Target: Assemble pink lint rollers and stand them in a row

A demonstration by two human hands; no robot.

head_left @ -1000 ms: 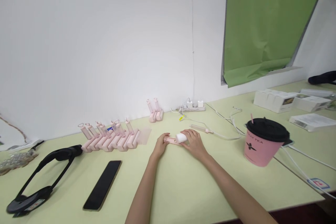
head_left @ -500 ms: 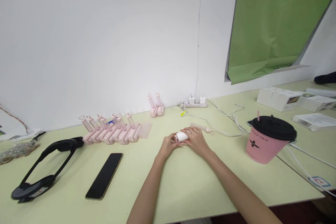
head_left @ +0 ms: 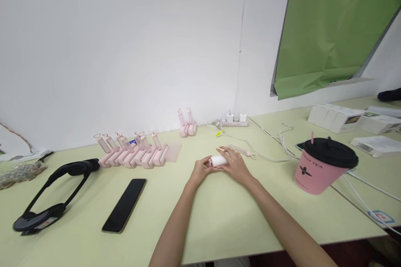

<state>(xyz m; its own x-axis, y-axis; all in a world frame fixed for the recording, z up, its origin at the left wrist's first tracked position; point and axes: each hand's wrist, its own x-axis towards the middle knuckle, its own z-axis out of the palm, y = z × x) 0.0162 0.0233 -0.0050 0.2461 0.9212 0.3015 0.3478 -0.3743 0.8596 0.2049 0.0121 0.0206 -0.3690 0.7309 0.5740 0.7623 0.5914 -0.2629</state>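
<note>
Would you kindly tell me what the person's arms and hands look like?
The left forearm and right forearm are bare down to the picture's lower edge; no sleeves show. The left hand and right hand wear no gloves, and neither wrist carries a watch or band. Any rings on the fingers are too small to tell.

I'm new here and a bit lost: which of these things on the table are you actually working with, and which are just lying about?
In hand: white roll, held by left hand and right hand.
Lying about, untouched: pink pieces, phone, headset, cup, power strip, boxes.
</note>
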